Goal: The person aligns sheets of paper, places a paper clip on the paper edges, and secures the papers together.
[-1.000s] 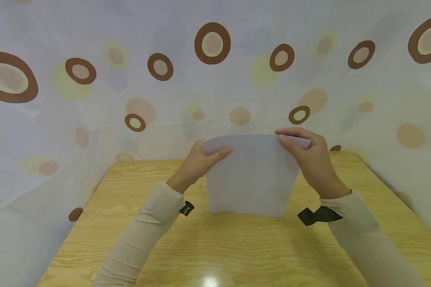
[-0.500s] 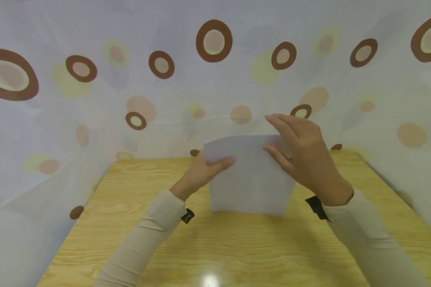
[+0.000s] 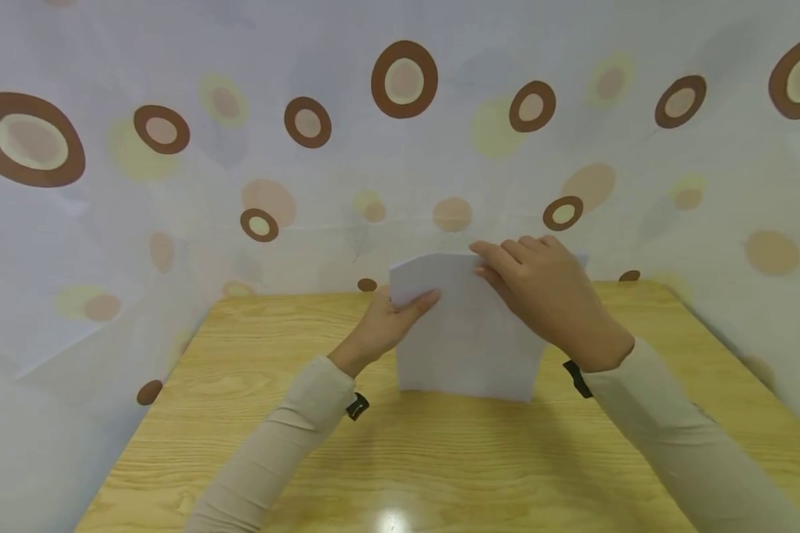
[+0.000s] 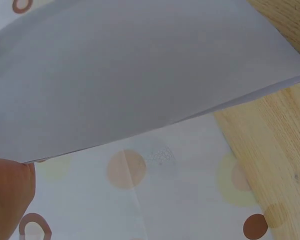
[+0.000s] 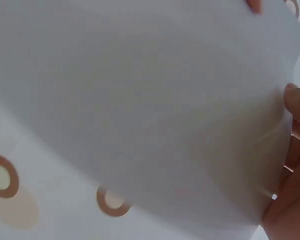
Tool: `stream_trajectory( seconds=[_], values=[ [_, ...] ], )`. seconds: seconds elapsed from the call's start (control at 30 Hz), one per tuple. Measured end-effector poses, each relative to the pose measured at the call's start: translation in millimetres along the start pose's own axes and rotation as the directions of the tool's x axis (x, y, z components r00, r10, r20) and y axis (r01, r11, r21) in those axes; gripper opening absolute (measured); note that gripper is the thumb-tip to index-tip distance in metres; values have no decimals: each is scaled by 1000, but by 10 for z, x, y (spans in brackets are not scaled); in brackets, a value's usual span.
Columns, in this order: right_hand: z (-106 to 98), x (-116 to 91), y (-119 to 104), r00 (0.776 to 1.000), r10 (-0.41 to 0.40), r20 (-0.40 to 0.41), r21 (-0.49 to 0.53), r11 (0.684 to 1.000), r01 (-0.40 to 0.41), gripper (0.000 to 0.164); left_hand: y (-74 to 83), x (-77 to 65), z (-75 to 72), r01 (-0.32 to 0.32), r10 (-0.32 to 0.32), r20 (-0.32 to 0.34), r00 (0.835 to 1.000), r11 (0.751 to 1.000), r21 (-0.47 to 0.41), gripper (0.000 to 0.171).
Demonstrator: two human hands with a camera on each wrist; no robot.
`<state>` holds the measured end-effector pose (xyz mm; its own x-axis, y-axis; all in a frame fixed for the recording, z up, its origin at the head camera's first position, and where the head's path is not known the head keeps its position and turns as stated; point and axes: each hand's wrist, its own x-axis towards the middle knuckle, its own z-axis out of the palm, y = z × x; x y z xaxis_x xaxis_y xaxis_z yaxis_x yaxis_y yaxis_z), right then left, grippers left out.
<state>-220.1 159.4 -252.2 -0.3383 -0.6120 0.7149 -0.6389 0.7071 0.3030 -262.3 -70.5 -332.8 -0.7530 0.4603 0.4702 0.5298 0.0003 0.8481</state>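
Observation:
White paper stands upright before me in the head view, its lower edge at or just above the table. My left hand grips its left side, thumb in front and the other fingers hidden behind. At the top edge, right of the middle, my right hand pinches the paper between thumb and fingers. A narrow gap along one edge of the paper shows more than one layer in the left wrist view. In the right wrist view, the thumb and fingers hold the bowed paper at the right.
A light wooden table lies beneath both hands. White sheeting with brown rings and pale spots hangs behind it and at both sides. Black straps sit near the left wrist and the right wrist.
My right hand let go of the paper's top right corner, lifted with straightened fingers, then took hold of the top edge farther left. The left hand has kept its grip, its thumb slightly lower.

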Motion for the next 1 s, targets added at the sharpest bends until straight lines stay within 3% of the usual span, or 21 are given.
stream_trajectory(
  seconds=[0.07, 0.23, 0.33, 0.53, 0.7, 0.8, 0.93, 1.0],
  values=[
    [-21, -57, 62, 1000, 3, -22, -28, 1000, -4, 23, 2, -2, 2, 1, 0, 3, 1000, 1000, -4, 30],
    [-111, -230, 237, 996, 59, -66, -30, 998, -61, 33, 16, -9, -4, 23, -23, 3, 1000, 1000, -16, 30],
    [-167, -344, 323, 991, 109, -81, -18, 994, -111, 30, 29, -12, -5, 54, -54, 6, 999, 998, -32, 29],
    [-215, -544, 420, 964, 262, -48, 103, 961, -256, 7, 33, -48, 0, 126, -125, 19, 992, 990, -63, 28],
    [-198, -650, 459, 938, 344, -37, 199, 922, -331, 3, 46, -67, 9, 124, -124, 6, 992, 991, -53, 25],
    [-182, -693, 468, 920, 391, -22, 271, 888, -371, 5, 144, -85, 18, 112, -112, 2, 994, 992, -54, 24],
    [-142, -754, 441, 875, 481, 55, 377, 802, -465, 14, 254, -99, 30, 114, -115, -4, 993, 992, -46, 24],
    [-97, -800, 417, 855, 508, 105, 426, 754, -501, 13, 203, -86, 32, 125, -125, -9, 992, 991, -44, 24]
  ],
)
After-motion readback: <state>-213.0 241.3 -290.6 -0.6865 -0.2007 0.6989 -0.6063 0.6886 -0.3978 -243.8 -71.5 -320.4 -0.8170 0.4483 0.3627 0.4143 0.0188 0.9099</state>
